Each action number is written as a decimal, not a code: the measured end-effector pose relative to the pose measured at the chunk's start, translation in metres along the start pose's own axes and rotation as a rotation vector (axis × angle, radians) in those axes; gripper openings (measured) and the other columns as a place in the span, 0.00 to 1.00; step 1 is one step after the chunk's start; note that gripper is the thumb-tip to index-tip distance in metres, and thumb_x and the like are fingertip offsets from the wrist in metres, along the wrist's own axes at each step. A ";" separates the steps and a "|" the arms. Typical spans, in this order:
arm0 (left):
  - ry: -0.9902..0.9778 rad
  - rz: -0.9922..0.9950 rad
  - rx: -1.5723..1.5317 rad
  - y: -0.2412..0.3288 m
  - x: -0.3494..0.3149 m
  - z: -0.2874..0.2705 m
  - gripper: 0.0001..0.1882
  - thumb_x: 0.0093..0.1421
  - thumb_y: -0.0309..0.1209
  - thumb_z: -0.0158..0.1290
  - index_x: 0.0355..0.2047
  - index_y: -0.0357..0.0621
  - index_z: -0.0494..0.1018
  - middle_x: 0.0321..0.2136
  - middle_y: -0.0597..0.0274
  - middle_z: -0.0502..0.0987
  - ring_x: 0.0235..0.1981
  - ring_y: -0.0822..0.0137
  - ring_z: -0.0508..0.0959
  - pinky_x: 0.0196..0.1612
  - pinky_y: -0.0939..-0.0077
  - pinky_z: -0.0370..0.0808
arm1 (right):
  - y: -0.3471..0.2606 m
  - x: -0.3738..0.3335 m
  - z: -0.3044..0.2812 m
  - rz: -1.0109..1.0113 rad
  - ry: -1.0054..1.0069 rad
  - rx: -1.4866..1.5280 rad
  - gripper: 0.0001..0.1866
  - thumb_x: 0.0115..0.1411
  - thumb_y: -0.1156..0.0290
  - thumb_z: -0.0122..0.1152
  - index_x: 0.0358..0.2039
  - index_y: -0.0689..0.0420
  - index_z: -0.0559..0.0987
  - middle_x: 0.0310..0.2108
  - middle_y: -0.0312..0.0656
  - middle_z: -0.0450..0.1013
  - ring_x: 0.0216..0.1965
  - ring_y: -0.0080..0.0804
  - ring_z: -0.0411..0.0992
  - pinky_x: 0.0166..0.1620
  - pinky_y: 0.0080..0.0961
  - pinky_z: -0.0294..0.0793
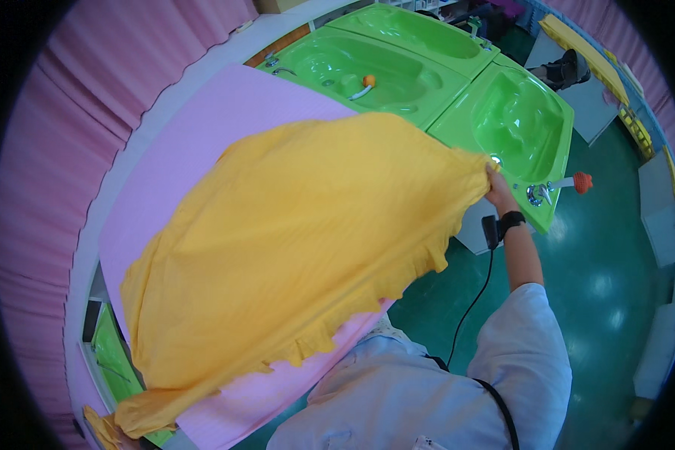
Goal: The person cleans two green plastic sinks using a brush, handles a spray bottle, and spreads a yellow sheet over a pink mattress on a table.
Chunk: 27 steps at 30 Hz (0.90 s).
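A large yellow sheet (292,225) with a ruffled edge stretches from the lower left to the right, billowing a little over a pink padded surface (180,150). On the right, the fingers of my right hand (496,189) are closed on one corner, beside a green basin. My left hand (130,444) is at the bottom left rim, mostly hidden. The cloth gathers tightly there, and a loose end hangs beyond it. A black device (490,232) with a cable is at my right wrist, next to a dark band (511,220).
Green basins (442,112) with taps and an orange-headed shower piece stand at the far side. Another orange shower head (582,182) juts out on the right. Pink curtains (90,90) line the left. A dark shoe (566,71) shows at the upper right, above green floor (592,270).
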<state>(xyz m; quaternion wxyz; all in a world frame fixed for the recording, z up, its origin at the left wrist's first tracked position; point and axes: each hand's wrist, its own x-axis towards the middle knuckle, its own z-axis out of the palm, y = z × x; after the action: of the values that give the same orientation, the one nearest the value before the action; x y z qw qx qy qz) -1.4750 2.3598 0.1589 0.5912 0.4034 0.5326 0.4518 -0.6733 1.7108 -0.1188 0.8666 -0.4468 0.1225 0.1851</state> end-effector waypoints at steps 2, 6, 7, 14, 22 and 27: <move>0.036 0.018 0.041 -0.008 -0.004 -0.012 0.23 0.59 0.44 0.43 0.49 0.41 0.65 0.46 0.56 0.69 0.45 0.60 0.70 0.48 0.67 0.67 | 0.015 -0.007 -0.005 0.054 -0.012 -0.005 0.19 0.61 0.63 0.50 0.49 0.60 0.66 0.49 0.44 0.67 0.47 0.36 0.68 0.51 0.31 0.68; 0.109 -0.004 0.118 -0.042 -0.020 -0.029 0.23 0.59 0.44 0.43 0.49 0.41 0.65 0.46 0.57 0.69 0.45 0.61 0.70 0.47 0.68 0.67 | 0.017 -0.034 -0.027 0.118 -0.115 0.117 0.19 0.60 0.66 0.51 0.49 0.62 0.67 0.48 0.43 0.68 0.48 0.35 0.68 0.53 0.31 0.66; 0.124 -0.009 0.136 -0.049 -0.023 -0.034 0.23 0.59 0.44 0.43 0.49 0.41 0.65 0.46 0.57 0.69 0.45 0.61 0.70 0.47 0.68 0.67 | 0.018 -0.037 -0.035 0.113 -0.130 0.018 0.19 0.59 0.68 0.51 0.49 0.63 0.66 0.48 0.43 0.67 0.48 0.35 0.68 0.53 0.31 0.66; 0.237 -0.018 0.216 -0.097 -0.061 -0.104 0.22 0.59 0.43 0.43 0.49 0.41 0.65 0.45 0.57 0.69 0.44 0.62 0.70 0.46 0.70 0.67 | 0.035 -0.004 -0.057 -0.050 0.161 -0.298 0.18 0.56 0.76 0.51 0.48 0.65 0.67 0.44 0.43 0.70 0.44 0.36 0.70 0.47 0.30 0.71; 0.153 0.077 0.616 -0.138 -0.104 -0.143 0.13 0.56 0.32 0.46 0.39 0.40 0.71 0.31 0.65 0.73 0.30 0.71 0.71 0.32 0.80 0.66 | 0.055 -0.021 -0.055 0.121 -0.145 -0.079 0.19 0.60 0.61 0.49 0.48 0.59 0.68 0.47 0.40 0.69 0.46 0.32 0.69 0.47 0.29 0.70; 0.110 -0.003 0.702 -0.159 -0.119 -0.256 0.11 0.54 0.24 0.48 0.38 0.38 0.70 0.31 0.61 0.73 0.33 0.69 0.74 0.32 0.76 0.72 | 0.065 -0.035 -0.033 -0.086 0.396 -0.621 0.36 0.53 0.50 0.55 0.52 0.67 0.62 0.51 0.51 0.64 0.49 0.44 0.66 0.47 0.40 0.69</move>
<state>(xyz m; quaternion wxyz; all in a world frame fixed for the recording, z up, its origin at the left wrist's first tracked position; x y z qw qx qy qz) -1.7153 2.2020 0.0107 0.3877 0.5562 0.6870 0.2614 -0.7348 1.7109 -0.1720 0.6563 -0.7204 0.2067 0.0867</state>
